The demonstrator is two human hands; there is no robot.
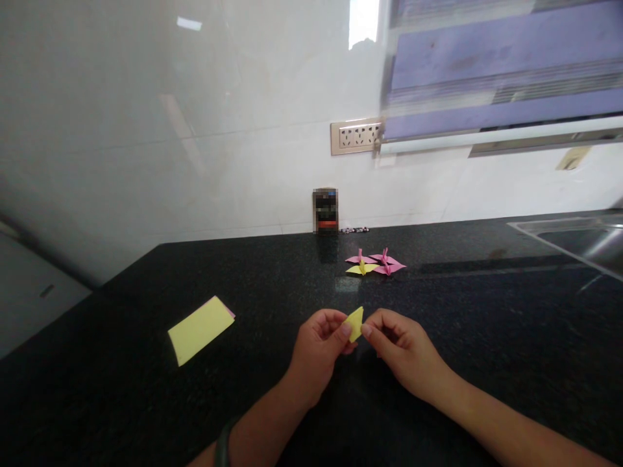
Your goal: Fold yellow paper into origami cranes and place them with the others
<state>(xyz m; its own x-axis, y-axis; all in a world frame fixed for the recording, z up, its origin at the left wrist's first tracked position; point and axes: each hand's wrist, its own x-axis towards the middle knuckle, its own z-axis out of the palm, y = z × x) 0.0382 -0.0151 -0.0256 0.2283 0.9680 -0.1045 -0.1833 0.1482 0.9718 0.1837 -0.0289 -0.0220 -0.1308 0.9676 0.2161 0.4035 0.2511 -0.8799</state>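
Note:
A small piece of folded yellow paper [355,323] is held above the dark counter, between my two hands. My left hand [318,347] pinches its left side, thumb on top. My right hand [402,344] has thumb and forefinger closed at the paper's right edge. Beyond them on the counter stand several folded paper cranes: a yellow crane [363,268] at the front left and pink cranes [389,267] behind and beside it. Over to the left lies a stack of yellow paper sheets [200,331], with a pink edge showing underneath.
A dark box-like object [326,211], blurred out, stands against the white wall, with a thin patterned item [355,229] beside it. A sink [584,237] is set into the counter at the right. Wall sockets [357,136] and a purple blind [487,71] are above.

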